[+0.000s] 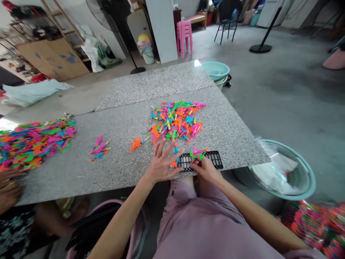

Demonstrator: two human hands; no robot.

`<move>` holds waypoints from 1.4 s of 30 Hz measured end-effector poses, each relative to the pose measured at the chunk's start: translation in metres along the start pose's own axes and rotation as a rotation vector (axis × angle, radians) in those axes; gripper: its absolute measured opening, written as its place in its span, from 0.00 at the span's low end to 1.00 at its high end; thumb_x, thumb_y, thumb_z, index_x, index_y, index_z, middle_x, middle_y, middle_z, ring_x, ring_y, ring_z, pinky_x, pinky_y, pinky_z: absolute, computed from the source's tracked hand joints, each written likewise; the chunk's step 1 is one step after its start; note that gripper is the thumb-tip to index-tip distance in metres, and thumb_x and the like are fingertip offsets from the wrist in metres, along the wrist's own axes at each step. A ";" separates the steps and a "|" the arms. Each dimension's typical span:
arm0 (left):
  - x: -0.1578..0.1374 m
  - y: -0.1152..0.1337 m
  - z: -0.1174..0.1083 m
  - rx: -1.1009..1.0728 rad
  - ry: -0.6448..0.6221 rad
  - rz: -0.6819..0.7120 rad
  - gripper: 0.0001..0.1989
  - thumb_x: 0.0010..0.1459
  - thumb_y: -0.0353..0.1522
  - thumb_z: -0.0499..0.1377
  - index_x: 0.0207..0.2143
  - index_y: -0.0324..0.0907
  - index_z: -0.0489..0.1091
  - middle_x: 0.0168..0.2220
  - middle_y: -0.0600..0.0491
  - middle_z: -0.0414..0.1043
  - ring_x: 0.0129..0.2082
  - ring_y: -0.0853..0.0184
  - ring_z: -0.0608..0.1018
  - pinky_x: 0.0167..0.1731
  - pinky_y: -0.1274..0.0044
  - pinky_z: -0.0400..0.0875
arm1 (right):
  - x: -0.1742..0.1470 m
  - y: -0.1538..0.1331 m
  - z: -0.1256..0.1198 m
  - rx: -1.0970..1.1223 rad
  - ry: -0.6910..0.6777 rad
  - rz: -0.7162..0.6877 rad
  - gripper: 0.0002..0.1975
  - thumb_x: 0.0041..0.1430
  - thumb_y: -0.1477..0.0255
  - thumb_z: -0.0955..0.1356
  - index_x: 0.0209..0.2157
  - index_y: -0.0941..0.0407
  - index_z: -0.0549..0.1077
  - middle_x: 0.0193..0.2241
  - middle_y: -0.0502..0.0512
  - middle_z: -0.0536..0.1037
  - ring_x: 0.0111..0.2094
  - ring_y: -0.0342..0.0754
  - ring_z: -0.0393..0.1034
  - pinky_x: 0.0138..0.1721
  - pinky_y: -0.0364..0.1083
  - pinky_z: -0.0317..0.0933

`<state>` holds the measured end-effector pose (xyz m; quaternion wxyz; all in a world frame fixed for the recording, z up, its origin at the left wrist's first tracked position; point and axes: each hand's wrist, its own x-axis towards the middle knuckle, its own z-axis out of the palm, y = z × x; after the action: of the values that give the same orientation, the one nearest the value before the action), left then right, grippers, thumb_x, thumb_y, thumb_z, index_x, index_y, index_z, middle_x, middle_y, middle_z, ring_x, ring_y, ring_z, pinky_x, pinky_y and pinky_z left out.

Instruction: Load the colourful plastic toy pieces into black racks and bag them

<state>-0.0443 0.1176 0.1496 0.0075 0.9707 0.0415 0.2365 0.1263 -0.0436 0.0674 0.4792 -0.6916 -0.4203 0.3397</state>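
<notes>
My left hand [161,163] is open, fingers spread, just above the table edge. Beside its fingertips lies an orange and blue plastic piece [174,162]. My right hand [208,171] is closed on a small bunch of green and pink plastic pieces [198,153], their exact kind too small to make out. Under that hand a black plastic grid tray [215,158] lies along the table's near edge, partly covered by the hand. Just beyond both hands is a loose pile of bright plastic pieces [178,120], with an orange piece [137,144] off to its left.
The speckled stone table [115,176] also bears a small cluster [99,148] and a big heap [40,142] at left, where another person's hand [10,189] rests. A basket with plastic bags [280,172] stands at right, a pink tub [132,233] below left.
</notes>
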 end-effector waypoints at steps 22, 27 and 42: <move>-0.001 0.029 0.014 -0.365 -0.095 -0.149 0.28 0.61 0.32 0.56 0.64 0.46 0.57 0.71 0.47 0.39 0.70 0.47 0.40 0.63 0.51 0.52 | 0.012 -0.039 0.008 -0.658 -0.174 -0.104 0.07 0.56 0.73 0.68 0.38 0.57 0.73 0.35 0.58 0.77 0.36 0.50 0.71 0.36 0.44 0.59; -0.002 0.031 0.018 -0.362 -0.011 -0.175 0.31 0.58 0.37 0.63 0.62 0.45 0.60 0.71 0.45 0.39 0.69 0.44 0.41 0.62 0.50 0.55 | 0.007 -0.047 0.012 -0.761 -0.245 -0.096 0.14 0.57 0.73 0.68 0.46 0.59 0.71 0.38 0.63 0.77 0.38 0.52 0.72 0.37 0.45 0.59; -0.012 0.011 0.012 -0.115 -0.027 -0.067 0.20 0.59 0.33 0.63 0.54 0.47 0.68 0.70 0.46 0.45 0.69 0.44 0.45 0.59 0.47 0.59 | 0.190 -0.031 -0.107 -1.306 -0.240 -0.397 0.13 0.63 0.82 0.62 0.46 0.59 0.72 0.42 0.61 0.76 0.46 0.53 0.70 0.45 0.47 0.63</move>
<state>-0.0484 0.1061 0.1337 0.0716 0.9699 0.0600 0.2248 0.2906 0.0937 0.1168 -0.0320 -0.7061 -0.7074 -0.0028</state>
